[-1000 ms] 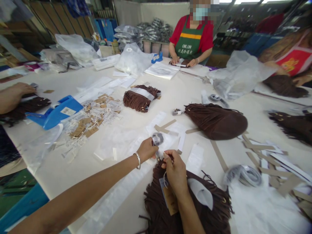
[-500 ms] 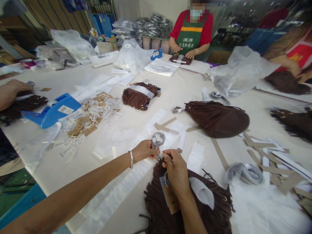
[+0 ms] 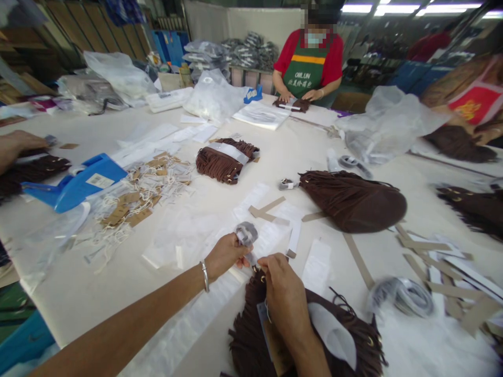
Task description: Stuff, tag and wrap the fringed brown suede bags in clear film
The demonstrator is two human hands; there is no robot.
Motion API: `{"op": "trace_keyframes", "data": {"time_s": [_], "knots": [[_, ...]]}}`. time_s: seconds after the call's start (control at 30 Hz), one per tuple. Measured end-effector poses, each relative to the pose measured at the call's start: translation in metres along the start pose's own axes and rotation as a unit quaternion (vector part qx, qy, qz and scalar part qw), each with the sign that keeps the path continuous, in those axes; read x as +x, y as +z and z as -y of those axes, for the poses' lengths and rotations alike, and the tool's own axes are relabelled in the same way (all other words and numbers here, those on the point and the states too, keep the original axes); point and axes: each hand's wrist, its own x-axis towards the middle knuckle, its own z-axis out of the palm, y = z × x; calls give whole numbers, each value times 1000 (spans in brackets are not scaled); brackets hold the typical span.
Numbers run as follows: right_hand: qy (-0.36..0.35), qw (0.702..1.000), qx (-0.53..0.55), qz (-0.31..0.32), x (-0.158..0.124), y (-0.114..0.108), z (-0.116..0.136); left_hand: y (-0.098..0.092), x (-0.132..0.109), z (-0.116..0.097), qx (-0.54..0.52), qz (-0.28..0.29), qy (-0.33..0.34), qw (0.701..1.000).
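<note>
A dark brown fringed bag [image 3: 314, 298] lies at the bottom of the view, with a white roll of paper [image 3: 332, 335] on it. My left hand [image 3: 228, 255], wearing a silver bangle, is closed on a grey plastic-wrapped coil [image 3: 247, 234] just beyond the bag's upper left corner. Beside it, my right hand [image 3: 281, 288] is pinched at the metal ring there; what its fingertips hold is too small to make out. A tag [image 3: 264, 319] hangs partly hidden under my right hand.
Brown tags with strings [image 3: 133, 201] and a blue tape dispenser [image 3: 84, 180] lie left. Two brown bags [image 3: 223, 159] [image 3: 353, 201] sit beyond my hands, paper strips [image 3: 444, 267] at right. A person in a green apron [image 3: 306, 65] stands across the table; others work at both sides.
The view has shifted slightly, so most things sit a little lower. My left hand and the coil tilt slightly left; my right hand now covers more of the tag.
</note>
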Motion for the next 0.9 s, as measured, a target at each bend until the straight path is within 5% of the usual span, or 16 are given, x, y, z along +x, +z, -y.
{"op": "trace_keyframes", "data": {"time_s": [0.43,0.9], "knots": [[102,989,97,-44,4,-2,3,0,-4,-5,-32,-13,-6,999],[103,985,102,-92,2,8,4,1,1,4,-76,-10,-3,997]]}}
